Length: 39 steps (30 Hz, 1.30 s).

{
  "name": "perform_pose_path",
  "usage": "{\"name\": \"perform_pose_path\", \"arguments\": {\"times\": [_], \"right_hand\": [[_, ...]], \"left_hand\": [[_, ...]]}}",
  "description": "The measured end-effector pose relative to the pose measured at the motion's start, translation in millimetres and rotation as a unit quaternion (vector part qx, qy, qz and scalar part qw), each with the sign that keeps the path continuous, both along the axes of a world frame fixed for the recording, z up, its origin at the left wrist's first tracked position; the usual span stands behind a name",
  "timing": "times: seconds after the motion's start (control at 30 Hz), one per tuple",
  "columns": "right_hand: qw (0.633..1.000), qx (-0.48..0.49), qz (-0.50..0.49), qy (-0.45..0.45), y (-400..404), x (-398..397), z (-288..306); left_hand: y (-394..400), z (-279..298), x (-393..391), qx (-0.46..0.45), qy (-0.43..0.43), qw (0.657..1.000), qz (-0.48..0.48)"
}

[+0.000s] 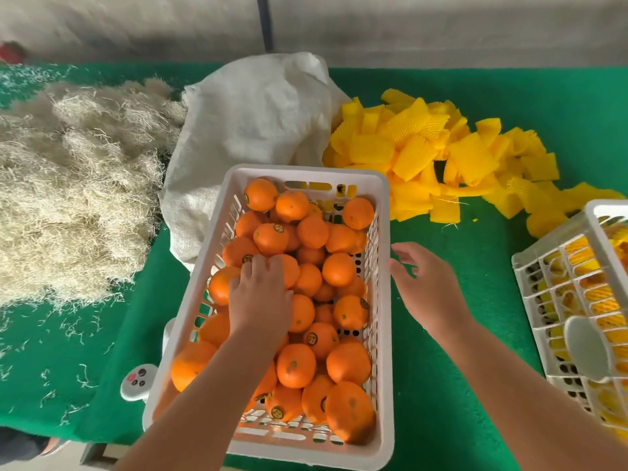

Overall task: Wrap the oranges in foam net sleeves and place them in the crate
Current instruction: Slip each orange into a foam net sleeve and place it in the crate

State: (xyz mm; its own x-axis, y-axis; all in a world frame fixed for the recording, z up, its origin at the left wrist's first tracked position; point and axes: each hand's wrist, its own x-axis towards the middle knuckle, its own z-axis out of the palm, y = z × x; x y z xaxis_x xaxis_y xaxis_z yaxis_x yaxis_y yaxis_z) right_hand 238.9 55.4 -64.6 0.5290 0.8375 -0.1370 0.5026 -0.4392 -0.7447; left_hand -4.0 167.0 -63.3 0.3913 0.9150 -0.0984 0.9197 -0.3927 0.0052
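— Both arms are reaching in from below. What is lying on the table (458, 334)?
— Straw (68, 198), a sack (255, 113), sleeves (441, 154); the basket (384, 266) is holding oranges (339, 300), the crate (530, 283) wrapped ones.
— Hands?
— The left hand (260, 297) is curling on an orange (289, 270); the right hand (428, 287) is hovering beside the basket, fingers apart.

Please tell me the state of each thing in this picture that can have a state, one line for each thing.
White basket: full of bare oranges.
Oranges: unwrapped, piled in the basket.
Left hand: reaching into the basket, fingers on an orange.
Right hand: open, holds nothing, beside the basket.
Foam net sleeves: loose heap on the table.
Crate: at the right, holds yellow-wrapped fruit.
White sack: crumpled behind the basket.
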Motion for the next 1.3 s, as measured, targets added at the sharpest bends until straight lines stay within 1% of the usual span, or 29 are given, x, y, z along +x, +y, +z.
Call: {"name": "perform_pose_path", "arguments": {"times": [0.13,0.2,0.3,0.4,0.47,0.5,0.53,0.57,0.6,0.63,0.67,0.7,0.73,0.77,0.8,0.83,0.87,0.9,1.03,1.07,1.17,1.2,1.3], "right_hand": [[1.000,0.007,-0.009,0.012,3,-4,0],[1.000,0.012,-0.011,0.022,3,-6,0],[0.999,0.019,-0.011,0.038,3,-6,0],[0.999,0.021,-0.014,0.044,0,-3,-3],[0.998,0.023,-0.022,0.048,-5,1,-6],[0.998,0.024,-0.025,0.051,-7,4,-6],[0.998,0.024,-0.027,0.054,-8,7,-6],[0.998,0.025,-0.028,0.058,-9,11,-7],[0.997,0.026,-0.031,0.063,-11,15,-8],[0.997,0.028,-0.038,0.066,-14,20,-9],[0.996,0.028,-0.045,0.070,-18,26,-11],[0.995,0.028,-0.051,0.076,-22,32,-13],[0.994,0.029,-0.056,0.085,-25,38,-14],[0.993,0.028,-0.060,0.093,-28,44,-16],[0.993,0.027,-0.065,0.099,-29,50,-17],[0.992,0.028,-0.070,0.103,-31,56,-20],[0.991,0.029,-0.076,0.105,-31,62,-24],[0.990,0.028,-0.082,0.107,-31,68,-29],[0.990,0.006,-0.084,0.111,-28,89,-50],[0.991,0.000,-0.081,0.109,-25,93,-55],[0.992,-0.017,-0.063,0.104,-14,106,-69],[0.993,-0.020,-0.057,0.101,-10,109,-73],[0.995,-0.031,-0.042,0.086,5,117,-84]], "left_hand": [[11,-4,3,0.007,0.062,0.998,-0.028],[14,-5,5,0.011,0.075,0.996,-0.045],[18,-8,6,0.021,0.074,0.996,-0.049],[21,-8,1,0.039,0.050,0.997,-0.051],[21,-5,-5,0.036,0.007,0.999,-0.035],[20,-3,-9,0.026,-0.040,0.999,-0.020],[19,1,-14,0.010,-0.108,0.994,0.006],[17,5,-18,-0.008,-0.187,0.982,0.042],[14,10,-22,-0.029,-0.263,0.961,0.081],[9,15,-24,-0.060,-0.333,0.934,0.118],[2,20,-24,-0.113,-0.416,0.890,0.152],[-5,23,-21,-0.192,-0.515,0.814,0.188],[-12,24,-16,-0.287,-0.606,0.710,0.216],[-18,25,-10,-0.370,-0.667,0.602,0.235],[-23,26,-5,-0.427,-0.701,0.516,0.245],[-27,27,-1,-0.464,-0.715,0.456,0.257],[-30,28,3,-0.491,-0.716,0.422,0.261],[-33,29,7,-0.511,-0.713,0.406,0.258],[-46,32,20,-0.543,-0.708,0.382,0.238],[-50,32,25,-0.536,-0.713,0.386,0.236],[-61,34,35,-0.498,-0.724,0.420,0.227],[-64,34,37,-0.500,-0.724,0.417,0.229],[-75,34,38,-0.530,-0.722,0.375,0.239]]}}
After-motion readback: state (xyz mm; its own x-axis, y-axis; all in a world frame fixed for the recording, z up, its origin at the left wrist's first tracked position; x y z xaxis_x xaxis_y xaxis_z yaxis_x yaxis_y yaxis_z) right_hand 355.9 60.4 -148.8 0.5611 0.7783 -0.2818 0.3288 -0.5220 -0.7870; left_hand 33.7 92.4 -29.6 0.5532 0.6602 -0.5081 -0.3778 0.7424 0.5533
